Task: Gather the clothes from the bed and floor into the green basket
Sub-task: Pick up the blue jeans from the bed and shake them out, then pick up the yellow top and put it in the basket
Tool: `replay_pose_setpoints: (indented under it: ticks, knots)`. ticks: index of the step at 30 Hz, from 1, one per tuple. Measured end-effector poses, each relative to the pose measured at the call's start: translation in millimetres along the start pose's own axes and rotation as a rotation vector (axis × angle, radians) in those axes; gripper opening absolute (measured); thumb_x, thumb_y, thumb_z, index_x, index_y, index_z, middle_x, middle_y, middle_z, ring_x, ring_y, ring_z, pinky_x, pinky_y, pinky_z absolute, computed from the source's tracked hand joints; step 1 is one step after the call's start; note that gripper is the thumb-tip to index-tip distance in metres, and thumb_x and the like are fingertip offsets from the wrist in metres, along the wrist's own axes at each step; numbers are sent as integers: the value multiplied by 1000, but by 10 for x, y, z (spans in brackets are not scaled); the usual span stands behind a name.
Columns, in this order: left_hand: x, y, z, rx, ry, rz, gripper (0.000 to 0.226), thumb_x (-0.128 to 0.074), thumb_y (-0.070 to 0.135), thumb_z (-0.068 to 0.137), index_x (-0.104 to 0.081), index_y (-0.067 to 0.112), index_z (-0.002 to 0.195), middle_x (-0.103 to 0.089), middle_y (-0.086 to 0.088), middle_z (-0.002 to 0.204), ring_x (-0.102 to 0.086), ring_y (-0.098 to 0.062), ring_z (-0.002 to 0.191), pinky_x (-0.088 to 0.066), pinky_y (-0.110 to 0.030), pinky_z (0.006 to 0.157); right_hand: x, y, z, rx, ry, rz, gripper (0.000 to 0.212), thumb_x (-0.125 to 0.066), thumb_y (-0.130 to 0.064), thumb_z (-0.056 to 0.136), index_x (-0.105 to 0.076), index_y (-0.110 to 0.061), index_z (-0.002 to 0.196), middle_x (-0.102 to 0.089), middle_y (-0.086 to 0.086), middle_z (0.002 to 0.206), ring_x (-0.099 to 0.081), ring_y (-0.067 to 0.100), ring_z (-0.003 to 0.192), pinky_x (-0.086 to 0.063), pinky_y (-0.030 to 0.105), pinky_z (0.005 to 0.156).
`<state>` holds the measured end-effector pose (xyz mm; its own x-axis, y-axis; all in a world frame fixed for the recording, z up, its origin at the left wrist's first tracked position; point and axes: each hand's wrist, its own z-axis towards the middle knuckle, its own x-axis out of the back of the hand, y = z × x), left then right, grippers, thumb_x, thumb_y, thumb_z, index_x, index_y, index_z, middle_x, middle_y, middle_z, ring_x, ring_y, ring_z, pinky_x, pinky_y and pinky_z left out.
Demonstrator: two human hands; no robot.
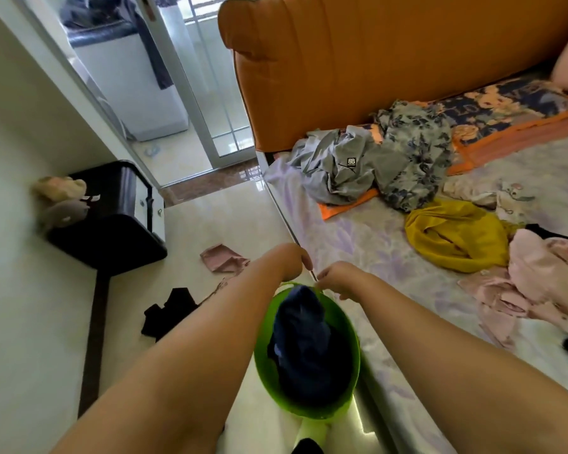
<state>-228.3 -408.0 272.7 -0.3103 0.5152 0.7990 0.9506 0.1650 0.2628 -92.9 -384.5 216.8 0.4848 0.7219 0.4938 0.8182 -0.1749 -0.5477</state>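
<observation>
The green basket [262, 362] stands on the floor against the bed's edge, with a dark blue garment [304, 339] heaped inside. My left hand [294, 258] hovers over the far rim with its fingers curled down and hidden. My right hand [336, 278] is beside it, fingers pinched at the rim. On the bed lie a grey shirt [338, 165], a floral garment [413, 149], a yellow cloth [456, 234] and pink clothes [545, 276]. The floor holds a pink piece [222, 258] and a black piece [168, 311].
A black cabinet [112, 224] with soft toys on top stands against the left wall. The orange headboard [374, 60] rises behind the bed. A glass sliding door [210, 103] opens onto a balcony with a washing machine [138, 86]. Tiled floor runs between bed and wall.
</observation>
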Motion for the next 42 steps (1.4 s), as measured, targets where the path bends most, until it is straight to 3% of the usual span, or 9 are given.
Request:
replay_pose_setpoints:
  ticks: [4,8,12,19,28,35,38,40,42]
  knots:
    - [-54,133,-19,-16,-41,56,50,-38,-5,91,-63,20,127,-52,-6,139,-52,-25,123,-42,-27,92,80,-53,-61,4,2,96,40,-61,-29,91,-63,-4,122,-62,16,115,-60,32,110,-52,39,86]
    - [-84,499,82,-52,-82,175,38,-38,17,100,-59,5,129,-57,-16,133,-54,-29,118,-40,-35,101,191,78,-155,-27,9,121,41,-60,-28,91,-60,-6,125,-61,15,124,-60,31,112,-54,42,92]
    - [-186,998,178,-94,-104,211,38,-42,8,98,-54,6,134,-54,-15,136,-53,-28,121,-41,-35,103,502,474,-312,-61,60,102,40,-57,-28,93,-58,-10,129,-62,15,120,-62,33,108,-53,41,93]
    - [-437,1949,268,-211,-135,74,50,-41,4,96,-44,20,143,-47,-14,142,-50,-31,123,-44,-37,96,1091,1342,-636,-89,198,216,18,-53,-18,93,-60,-23,108,-56,12,88,-47,26,75,-38,29,59]
    - [-568,2602,798,-283,-151,36,51,-45,9,96,-37,19,146,-45,-14,145,-48,-31,128,-43,-37,99,1656,1959,-646,-181,318,328,49,-55,-33,94,-49,-11,137,-58,11,109,-51,28,89,-40,34,71]
    - [-495,2744,1562,-270,-224,35,52,-43,9,97,-34,19,147,-42,-15,147,-47,-32,129,-43,-38,103,2047,2248,-23,-251,355,251,27,-52,-23,95,-56,-4,114,-50,11,94,-45,25,87,-34,29,62]
    - [-452,2794,2058,-266,-266,27,55,-44,10,98,-29,18,150,-36,-16,151,-41,-33,134,-38,-39,107,2211,2373,454,-312,360,279,13,-54,-22,95,-54,-11,88,-47,6,77,-48,26,91,-38,29,63]
    - [-433,2807,2310,-274,-268,11,53,-44,11,98,-30,15,150,-34,-17,152,-38,-34,136,-35,-38,108,2283,2410,678,-316,351,278,20,-53,-22,96,-60,-9,110,-60,13,107,-53,32,111,-45,34,84]
    - [-453,2793,2680,-281,-272,-13,48,-44,11,99,-35,9,146,-36,-17,151,-39,-34,136,-32,-36,109,2336,2493,1024,-333,362,231,41,-49,-25,98,-51,-8,135,-52,17,137,-48,35,126,-41,35,99]
